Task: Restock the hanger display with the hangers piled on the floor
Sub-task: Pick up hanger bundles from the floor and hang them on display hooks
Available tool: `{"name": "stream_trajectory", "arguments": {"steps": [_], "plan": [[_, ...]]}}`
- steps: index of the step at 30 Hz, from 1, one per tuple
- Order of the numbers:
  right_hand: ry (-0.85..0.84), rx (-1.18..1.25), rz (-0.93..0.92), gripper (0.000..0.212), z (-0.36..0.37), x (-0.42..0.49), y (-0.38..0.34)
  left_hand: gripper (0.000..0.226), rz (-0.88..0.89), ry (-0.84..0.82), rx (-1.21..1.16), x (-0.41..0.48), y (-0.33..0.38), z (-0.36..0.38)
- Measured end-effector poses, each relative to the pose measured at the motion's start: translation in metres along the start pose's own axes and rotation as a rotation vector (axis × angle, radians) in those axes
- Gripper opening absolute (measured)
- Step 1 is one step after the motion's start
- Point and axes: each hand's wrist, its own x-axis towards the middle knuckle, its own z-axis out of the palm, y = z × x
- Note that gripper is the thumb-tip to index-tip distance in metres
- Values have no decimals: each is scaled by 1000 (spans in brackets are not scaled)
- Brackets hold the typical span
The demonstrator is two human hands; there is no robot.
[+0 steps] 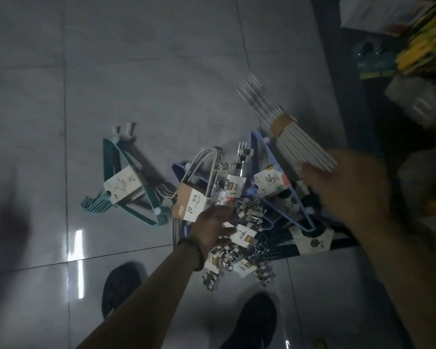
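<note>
Head camera looks steeply down at nearby floor.

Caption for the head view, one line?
Right hand holds a white hanger bundle; left hand reaches into the floor pile.

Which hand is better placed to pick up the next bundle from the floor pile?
Left. The left hand is down among the pile beside the bundle tagged 10; the right hand holds a white hanger bundle.

A dark beaded bracelet circles the wrist just behind the left hand. Two dark shoes show below the hands.
</note>
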Motion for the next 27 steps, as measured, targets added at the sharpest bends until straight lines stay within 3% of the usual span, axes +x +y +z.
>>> {"name": "stream_trajectory", "arguments": {"steps": [3, 6, 8, 12, 15, 17, 19, 21, 23, 27], "plan": [[180, -33, -100, 44, 33, -53, -16, 73, -51, -221, -250, -37, 19, 3], [232, -142, -302, 42, 75, -96, -18, 81, -68, -384, -411, -65, 32, -8], [187, -195, -402, 37, 105, -124, -17, 80, 17, -334, -386, -71, 36, -13], [8, -11, -608, 27, 142, -174, -31, 71, 145, 90, -326, -57, 30, -31], [-178, 235, -710, 25, 152, -177, -36, 47, 255, 146, -19, -40, 23, -64], [-193, 364, -501, 26, 165, -165, -35, 33, 248, 189, 103, -30, 14, -89], [-164, 439, -143, 41, 180, -141, -33, 19, 172, 180, 26, -21, 3, -114], [-359, 626, 135, 44, 196, -117, -39, 25, 71, 96, -47, -12, -8, -136], [-598, 799, 234, 47, 223, -95, -46, 24, 22, 62, -52, 5, -23, -153], [-627, 761, 300, 83, 301, -70, -61, 20, 85, 223, 329, 57, -46, -170]]}}
